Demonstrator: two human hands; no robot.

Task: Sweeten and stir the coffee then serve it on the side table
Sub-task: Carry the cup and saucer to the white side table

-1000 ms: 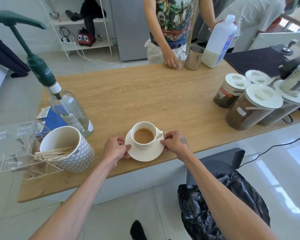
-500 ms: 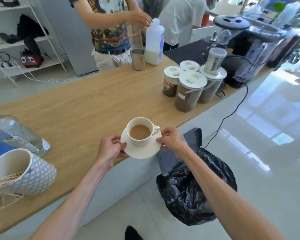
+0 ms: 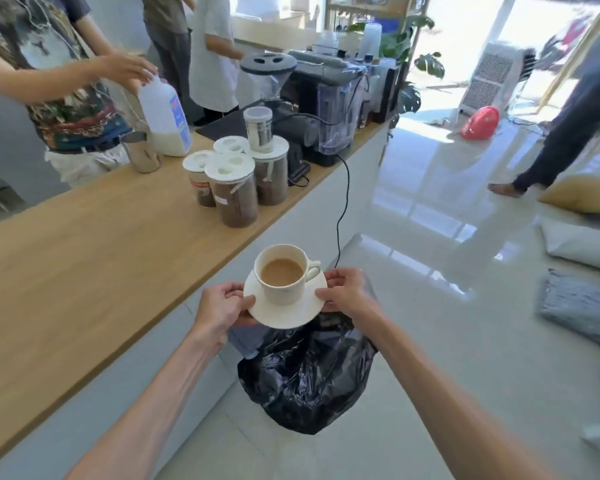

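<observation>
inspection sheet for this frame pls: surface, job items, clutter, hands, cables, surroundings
Surface: wooden counter, near part bare.
Job's things: cup of milky coffee upright on saucer, held in the air past the counter edge; side table not seen.
Clutter: lidded jars, milk jug, metal pitcher, grinder.
Grippers: left hand and right hand grip opposite saucer rims.
Cables: black cord hangs off the counter.
Surroundings: black bin bag below saucer; people behind counter; glossy floor.

White cup (image 3: pixel 284 275) of milky coffee (image 3: pixel 282 271), upright on white saucer (image 3: pixel 286 311), held level above the floor, off the desk.
</observation>
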